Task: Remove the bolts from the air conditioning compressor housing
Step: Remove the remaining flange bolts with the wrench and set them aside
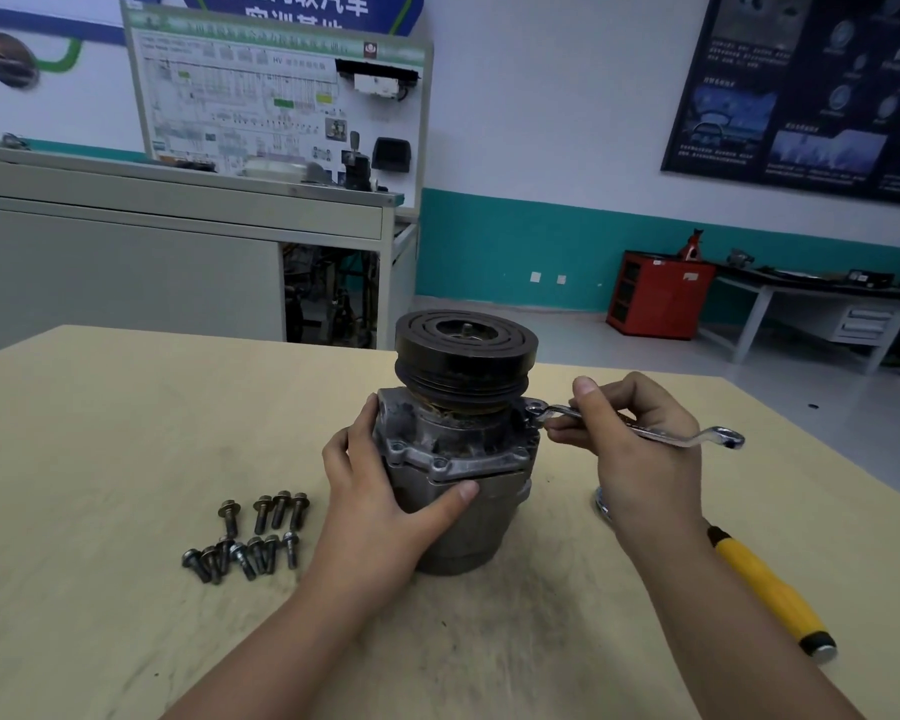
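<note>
Several loose bolts (263, 511) lie on the counter (100, 433) at near left. Just right of them, the left hand (380, 491) wraps the compressor housing (458, 449), which stands upright mid-counter, pulley on top. The right hand (640, 449) pinches a ring wrench (697, 436), its end set on the housing's right flange. A yellow-handled tool (770, 589) lies near right.

The compressor housing (455, 462) is dull grey cast metal, rough-skinned and smeared with dark grime. The pulley (463, 358) on top of it is dark metal with a matt, ringed face. The ring wrench (666, 435) is polished metal with a bright, mirror-like shine. The loose bolts (253, 537) are dark metal with a faint sheen. The tabletop (126, 433) is pale wood, matt and scuffed with grey smudges. The tool handle (765, 584) looks like smooth yellow plastic with a shiny metal end cap (824, 653).
</note>
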Available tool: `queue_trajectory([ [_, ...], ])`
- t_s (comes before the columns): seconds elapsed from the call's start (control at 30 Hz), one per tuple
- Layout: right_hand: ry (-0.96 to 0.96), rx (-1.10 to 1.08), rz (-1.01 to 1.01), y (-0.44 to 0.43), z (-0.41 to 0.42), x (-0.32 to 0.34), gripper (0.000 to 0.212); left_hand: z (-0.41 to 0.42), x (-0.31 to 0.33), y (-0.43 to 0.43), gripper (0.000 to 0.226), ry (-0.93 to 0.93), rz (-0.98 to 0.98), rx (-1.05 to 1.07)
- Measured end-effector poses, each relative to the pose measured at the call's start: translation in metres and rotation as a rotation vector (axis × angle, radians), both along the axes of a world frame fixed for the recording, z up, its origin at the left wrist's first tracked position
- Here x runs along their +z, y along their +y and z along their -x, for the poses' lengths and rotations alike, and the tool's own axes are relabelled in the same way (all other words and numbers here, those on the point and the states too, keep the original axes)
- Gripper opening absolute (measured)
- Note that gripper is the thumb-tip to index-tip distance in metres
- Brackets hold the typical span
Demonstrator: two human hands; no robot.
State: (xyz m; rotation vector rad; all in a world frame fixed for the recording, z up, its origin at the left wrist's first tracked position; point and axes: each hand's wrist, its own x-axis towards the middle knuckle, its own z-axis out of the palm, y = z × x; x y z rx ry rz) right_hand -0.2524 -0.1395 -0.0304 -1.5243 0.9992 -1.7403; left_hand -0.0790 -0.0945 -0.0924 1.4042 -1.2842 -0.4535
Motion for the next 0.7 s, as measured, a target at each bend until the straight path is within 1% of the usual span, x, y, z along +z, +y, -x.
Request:
queue_trajectory([
  [0.1, 0.093, -0.075, 0.075, -0.002, -0.003, -0.003, 0.024, 0.0, 0.0, 0.0, 0.123, 0.004, 0.005, -0.002],
  [0.23, 0.158, -0.113, 0.13, -0.002, -0.002, -0.008, 0.026, 0.0, 0.0, 0.001, 0.122, -0.001, 0.0, 0.0],
  [0.33, 0.304, -0.171, 0.246, 0.001, -0.002, -0.011, 0.028, 0.0, 0.0, 0.001, 0.122, -0.008, 0.006, 0.004],
  [0.4, 0.354, -0.197, 0.279, 0.003, -0.002, -0.011, 0.028, 0.0, 0.001, 0.001, 0.121, -0.009, 0.007, 0.005],
  [0.53, 0.369, -0.159, 0.218, 0.005, 0.003, -0.009, 0.026, 0.0, 0.0, 0.0, 0.121, -0.003, 0.006, 0.004],
  [0.7, 0.111, 0.115, -0.059, 0.0, 0.019, 0.002, 0.013, 0.0, -0.001, 0.0, 0.122, 0.004, -0.003, 0.005],
])
